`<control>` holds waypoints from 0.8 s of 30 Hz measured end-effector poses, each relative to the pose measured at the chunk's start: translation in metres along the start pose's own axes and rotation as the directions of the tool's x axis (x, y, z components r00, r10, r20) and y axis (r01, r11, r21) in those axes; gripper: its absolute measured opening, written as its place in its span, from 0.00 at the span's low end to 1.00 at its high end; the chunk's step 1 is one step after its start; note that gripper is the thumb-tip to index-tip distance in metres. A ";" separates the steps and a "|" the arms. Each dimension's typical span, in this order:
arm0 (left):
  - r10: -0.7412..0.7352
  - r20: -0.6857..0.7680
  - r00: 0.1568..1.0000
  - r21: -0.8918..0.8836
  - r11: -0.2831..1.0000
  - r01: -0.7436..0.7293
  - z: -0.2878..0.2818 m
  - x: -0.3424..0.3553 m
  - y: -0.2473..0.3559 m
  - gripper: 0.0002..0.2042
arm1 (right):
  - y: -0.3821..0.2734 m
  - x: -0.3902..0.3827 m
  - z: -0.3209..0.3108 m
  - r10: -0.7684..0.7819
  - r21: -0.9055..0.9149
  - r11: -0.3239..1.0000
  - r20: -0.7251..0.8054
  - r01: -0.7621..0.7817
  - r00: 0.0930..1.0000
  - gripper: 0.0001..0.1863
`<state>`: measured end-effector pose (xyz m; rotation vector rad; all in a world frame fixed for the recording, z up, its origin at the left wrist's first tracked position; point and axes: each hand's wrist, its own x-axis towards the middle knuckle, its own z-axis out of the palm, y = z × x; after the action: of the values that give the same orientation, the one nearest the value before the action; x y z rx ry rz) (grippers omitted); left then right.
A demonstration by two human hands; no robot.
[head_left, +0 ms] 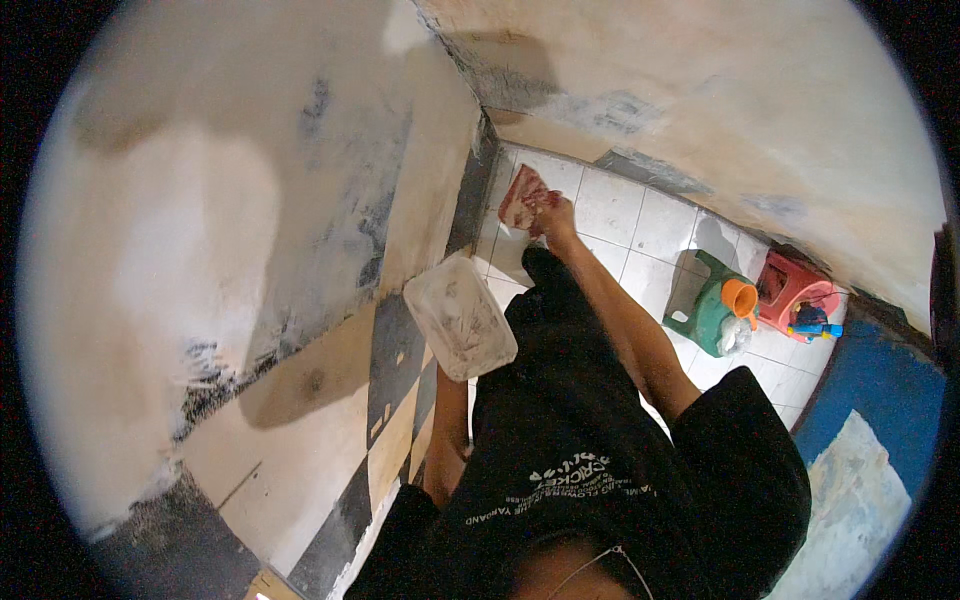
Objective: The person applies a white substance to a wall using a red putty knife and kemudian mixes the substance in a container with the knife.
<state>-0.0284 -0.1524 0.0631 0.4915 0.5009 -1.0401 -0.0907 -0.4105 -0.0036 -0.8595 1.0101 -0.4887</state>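
My right hand [553, 214] grips a wide, flat reddish scraper [520, 193] smeared with pale paste, held out over the tiled floor above my dark clothing. My left arm rises at the lower middle to a whitish rectangular plastic tub [459, 318] with paste residue inside; my left hand is hidden beneath it, supporting it. The tub is beside the patched left wall [270, 230], whose pale surface has dark, rough patches.
A green plastic stool [690, 300] bears an orange cup [739, 297] and a white bag [735, 337]. A red stool [795, 275] holds small blue objects [815, 330]. White floor tiles [635, 220] lie between two walls meeting at a corner. A blue panel [840, 390] stands at right.
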 end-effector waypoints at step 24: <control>0.061 -0.261 0.963 0.197 0.980 -0.008 0.004 -0.059 0.012 0.35 | 0.112 0.067 0.079 0.146 0.105 0.978 0.273 -0.180 0.951 0.12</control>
<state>-0.0418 -0.1101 0.1031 0.8188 0.6288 -0.9992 0.0076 -0.3617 -0.1091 -0.6978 0.7866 -0.2851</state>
